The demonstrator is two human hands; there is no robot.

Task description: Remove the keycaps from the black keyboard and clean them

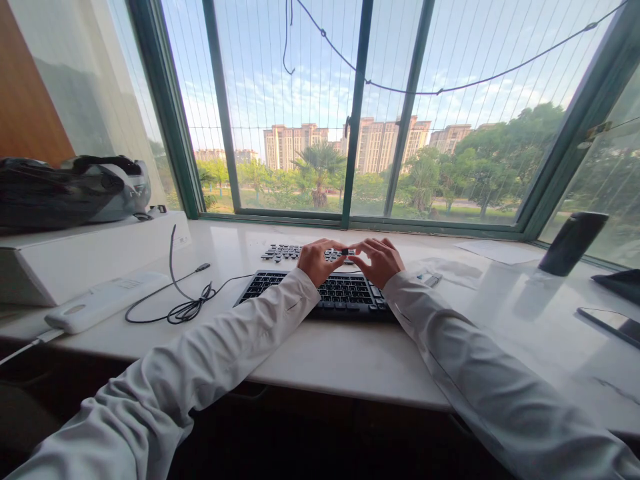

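Note:
A small black keycap [345,252] is pinched between the fingertips of both hands, just above the far edge of a black keyboard. My left hand [316,262] grips it from the left, thumb and fingers closed. From the other side my right hand [377,262] meets it with thumb and fingertips. Below my wrists lies the keyboard [350,291], its main area mostly stripped of caps and some keys still in place along the near edge. Loose keycaps [283,252] are spread in rows behind it, partly hidden by my hands.
A coiled black cable [193,308] and a white power strip [95,303] lie left. A white box [95,250] carries a dark bag [70,190]. To the right are a clear plastic bag [450,269], a black cylinder [574,243] and a phone [613,323]. Windows stand behind.

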